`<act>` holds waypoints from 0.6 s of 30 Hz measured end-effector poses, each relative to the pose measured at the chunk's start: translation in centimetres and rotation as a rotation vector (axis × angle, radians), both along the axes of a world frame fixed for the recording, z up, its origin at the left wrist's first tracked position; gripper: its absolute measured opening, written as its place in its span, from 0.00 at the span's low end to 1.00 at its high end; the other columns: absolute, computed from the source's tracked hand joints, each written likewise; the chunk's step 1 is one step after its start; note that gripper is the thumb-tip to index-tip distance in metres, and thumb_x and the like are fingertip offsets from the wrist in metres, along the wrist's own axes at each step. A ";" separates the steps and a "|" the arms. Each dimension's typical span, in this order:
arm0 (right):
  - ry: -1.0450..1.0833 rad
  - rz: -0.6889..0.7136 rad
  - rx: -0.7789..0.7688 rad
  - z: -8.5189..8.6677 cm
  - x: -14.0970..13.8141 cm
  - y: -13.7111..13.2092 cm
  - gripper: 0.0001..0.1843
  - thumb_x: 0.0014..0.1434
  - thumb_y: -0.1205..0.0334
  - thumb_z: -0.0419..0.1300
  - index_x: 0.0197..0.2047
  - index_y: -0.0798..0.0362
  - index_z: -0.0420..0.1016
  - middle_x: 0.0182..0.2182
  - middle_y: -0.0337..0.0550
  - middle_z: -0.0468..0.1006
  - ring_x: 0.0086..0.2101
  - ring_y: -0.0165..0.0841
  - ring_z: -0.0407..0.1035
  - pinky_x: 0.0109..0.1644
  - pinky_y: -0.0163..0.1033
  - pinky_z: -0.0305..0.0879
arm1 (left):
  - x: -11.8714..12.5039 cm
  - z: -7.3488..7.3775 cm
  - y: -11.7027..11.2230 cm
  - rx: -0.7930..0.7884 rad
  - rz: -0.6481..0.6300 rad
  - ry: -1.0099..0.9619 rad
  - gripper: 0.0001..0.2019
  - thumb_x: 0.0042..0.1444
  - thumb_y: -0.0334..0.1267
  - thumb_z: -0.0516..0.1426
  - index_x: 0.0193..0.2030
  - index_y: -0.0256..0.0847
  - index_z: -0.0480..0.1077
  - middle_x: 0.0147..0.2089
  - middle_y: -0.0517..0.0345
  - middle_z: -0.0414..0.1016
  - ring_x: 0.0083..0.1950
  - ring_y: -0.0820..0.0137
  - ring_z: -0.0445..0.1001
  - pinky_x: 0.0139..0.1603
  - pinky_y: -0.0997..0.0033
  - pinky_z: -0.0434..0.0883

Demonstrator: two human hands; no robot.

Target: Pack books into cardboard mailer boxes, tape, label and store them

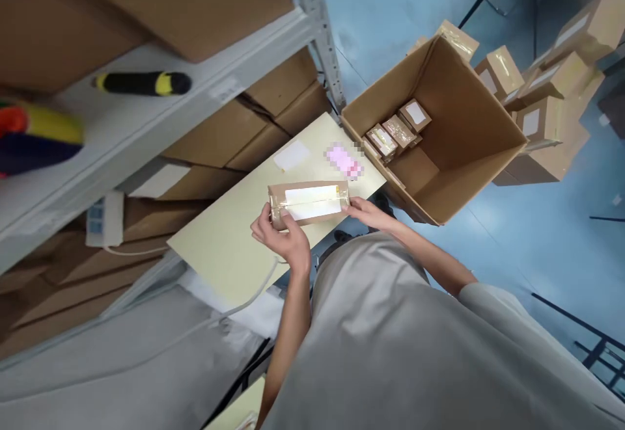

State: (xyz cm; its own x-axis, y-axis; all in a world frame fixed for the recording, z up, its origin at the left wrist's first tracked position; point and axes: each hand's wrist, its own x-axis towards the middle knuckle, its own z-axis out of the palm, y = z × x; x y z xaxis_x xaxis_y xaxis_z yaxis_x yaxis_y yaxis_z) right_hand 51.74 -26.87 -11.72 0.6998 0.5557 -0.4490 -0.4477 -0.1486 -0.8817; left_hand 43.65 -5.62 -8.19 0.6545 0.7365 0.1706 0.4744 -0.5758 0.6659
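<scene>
A long, narrow cardboard box (pixel 312 219) is held above the pale tabletop (pixel 229 241), with a white label (pixel 312 201) and clear tape along its upper face. My left hand (pixel 283 235) grips its left end, thumb on top and fingers curled round the outer side. At the opposite end, my right hand (pixel 364 212) has its thumb and fingers closed on the corner. The underside of the box is hidden. Beyond it on the table lie a blank white paper (pixel 291 155) and a pink, blurred-out item (pixel 344 161).
A large open carton (pixel 481 111) at the right contains several small taped boxes (pixel 398 132). More boxes (pixel 541 121) are stacked behind it. Metal shelving (pixel 244 59) on the left bears cartons, a black-and-yellow tool (pixel 144 83) and a power strip (pixel 105 218), whose cable crosses the table.
</scene>
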 end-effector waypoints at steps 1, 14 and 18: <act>0.031 -0.073 0.007 0.6 0.9 -2.5 0.34 0.70 0.28 0.66 0.63 0.48 0.83 0.57 0.49 0.88 0.61 0.49 0.81 0.67 0.54 0.82 | 1.7 1.3 -2.4 0.033 -0.046 -0.010 0.21 0.78 0.48 0.54 0.72 0.46 0.71 0.68 0.39 0.74 0.73 0.50 0.73 0.77 0.47 0.72; 0.628 -1.098 -0.242 -9.1 9.7 -29.8 0.49 0.70 0.14 0.46 0.68 0.43 0.79 0.64 0.54 0.86 0.68 0.55 0.76 0.70 0.68 0.76 | 19.4 -5.3 -30.1 -0.221 -1.042 0.408 0.34 0.76 0.45 0.57 0.84 0.38 0.59 0.77 0.35 0.69 0.80 0.45 0.68 0.83 0.45 0.67; 0.952 -1.270 -0.316 -14.9 10.5 -31.2 0.36 0.74 0.23 0.53 0.59 0.44 0.81 0.57 0.51 0.88 0.64 0.50 0.79 0.69 0.66 0.76 | 21.7 -10.3 -33.5 -0.232 -1.129 0.658 0.33 0.73 0.36 0.58 0.82 0.30 0.62 0.78 0.32 0.69 0.79 0.45 0.70 0.82 0.49 0.69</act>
State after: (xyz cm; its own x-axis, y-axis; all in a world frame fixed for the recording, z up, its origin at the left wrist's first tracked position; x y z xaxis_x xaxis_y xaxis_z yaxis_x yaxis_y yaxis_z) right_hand 62.29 -58.12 -26.61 0.0274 -0.3284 -0.9442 -0.7547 0.6126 -0.2349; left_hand 65.35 -39.16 -18.45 0.8341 -0.2937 -0.4669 0.0835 -0.7695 0.6332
